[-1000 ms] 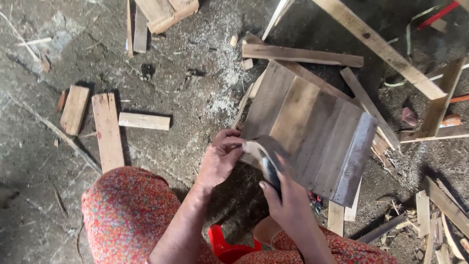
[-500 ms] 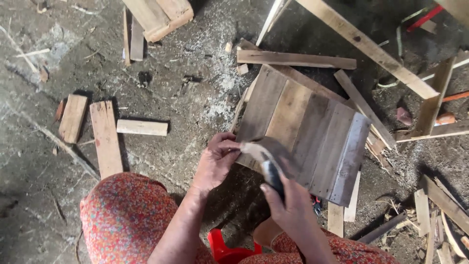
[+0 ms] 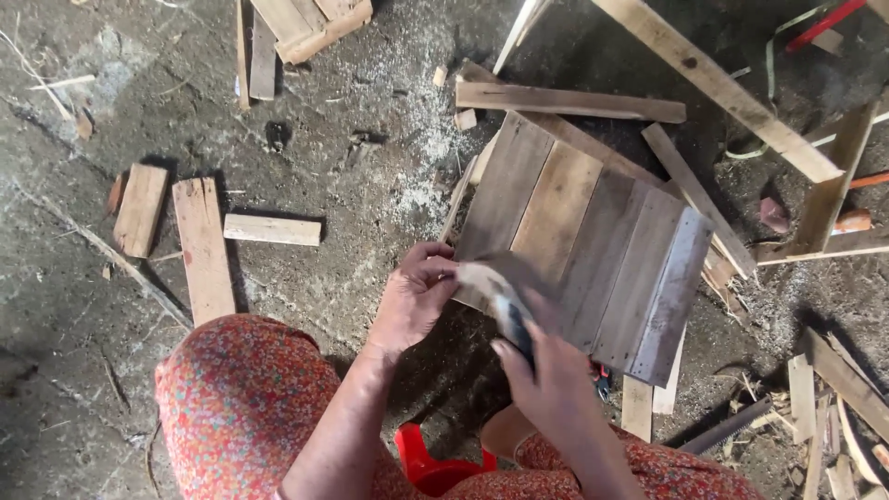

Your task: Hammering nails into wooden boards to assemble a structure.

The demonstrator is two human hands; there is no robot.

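A panel of several grey, weathered planks (image 3: pixel 593 231) lies tilted on the dirt floor in front of me. My left hand (image 3: pixel 417 296) grips its near left corner, fingers curled over the edge. Just right of it, my right hand (image 3: pixel 551 380) is closed around the dark handle of a tool (image 3: pixel 514 319). The tool's pale head is blurred against the panel's near edge beside my left fingers, and I cannot tell what kind of tool it is. My knees in red flowered cloth (image 3: pixel 241 398) fill the bottom of the view.
Short boards (image 3: pixel 204 245) and offcuts (image 3: pixel 273 229) lie on the floor to the left. Long planks (image 3: pixel 713 83) and a wooden frame (image 3: pixel 824 199) cross the upper right. A saw blade (image 3: pixel 727 428) and wood scraps lie lower right. A red plastic stool (image 3: pixel 431 468) is under me.
The tool's head stays blurred at the panel's near corner, shifting slightly. Both hands keep their hold; the view wobbles a little.
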